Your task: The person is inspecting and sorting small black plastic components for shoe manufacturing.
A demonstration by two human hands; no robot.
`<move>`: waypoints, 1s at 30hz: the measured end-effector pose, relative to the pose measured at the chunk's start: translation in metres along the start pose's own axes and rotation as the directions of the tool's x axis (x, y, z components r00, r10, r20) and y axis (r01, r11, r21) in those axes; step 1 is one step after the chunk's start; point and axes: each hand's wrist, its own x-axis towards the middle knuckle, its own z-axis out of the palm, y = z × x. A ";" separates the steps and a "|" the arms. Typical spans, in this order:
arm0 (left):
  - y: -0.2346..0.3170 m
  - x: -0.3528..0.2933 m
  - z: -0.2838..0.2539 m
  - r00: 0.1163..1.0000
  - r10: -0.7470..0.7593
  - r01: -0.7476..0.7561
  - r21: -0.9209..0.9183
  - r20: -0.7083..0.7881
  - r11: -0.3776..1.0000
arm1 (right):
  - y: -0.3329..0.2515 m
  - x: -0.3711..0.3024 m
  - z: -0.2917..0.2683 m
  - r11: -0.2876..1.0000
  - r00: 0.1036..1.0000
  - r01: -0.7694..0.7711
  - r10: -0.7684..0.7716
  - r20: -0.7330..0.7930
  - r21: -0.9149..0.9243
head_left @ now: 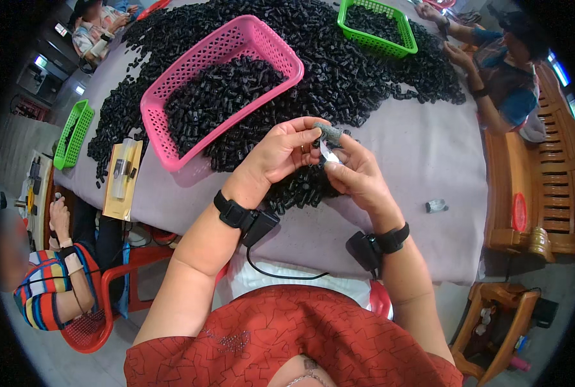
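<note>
My left hand (281,151) and my right hand (362,173) meet above the near edge of a pile of small black plastic pieces (307,187). A grey speckled cover (328,133) appears to sit on my right index finger; my left fingertips touch its end. My right thumb and fingers are closed on a small shiny white piece (328,155). The left fingers are pinched together beside it; what they grip, if anything, is partly hidden.
A pink basket (148,122) of black pieces stands ahead left, a green basket (377,46) far right. A yellow board (118,203), a green basket (74,134) and a grey roll-shaped thing (436,206) lie on the cloth-covered table (429,148). Other people sit around it.
</note>
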 end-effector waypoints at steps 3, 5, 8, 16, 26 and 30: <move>-0.001 0.001 0.000 1.000 -0.020 0.020 -0.006 -0.009 1.000 | -0.001 0.000 0.000 1.000 1.000 0.012 -0.012 -0.022 -0.021; -0.002 0.001 -0.003 0.999 -0.032 0.031 -0.020 -0.031 0.999 | 0.001 0.001 0.001 0.998 0.999 0.007 -0.010 -0.050 -0.056; -0.001 -0.002 -0.005 0.997 -0.046 0.050 -0.073 0.057 0.996 | 0.006 0.000 -0.002 0.999 0.998 0.004 -0.007 -0.067 -0.049; -0.003 -0.002 0.002 1.000 -0.008 0.009 0.024 -0.024 1.000 | 0.006 0.002 -0.001 1.000 0.998 0.021 -0.022 -0.065 -0.016; 0.001 -0.003 0.009 0.999 0.008 -0.001 0.156 -0.046 0.988 | 0.010 0.002 -0.003 1.000 0.994 0.007 -0.010 -0.113 -0.027; 0.004 -0.006 0.012 0.996 0.036 -0.019 0.184 -0.087 0.983 | 0.015 0.005 -0.006 0.995 0.964 0.100 -0.096 -0.249 0.006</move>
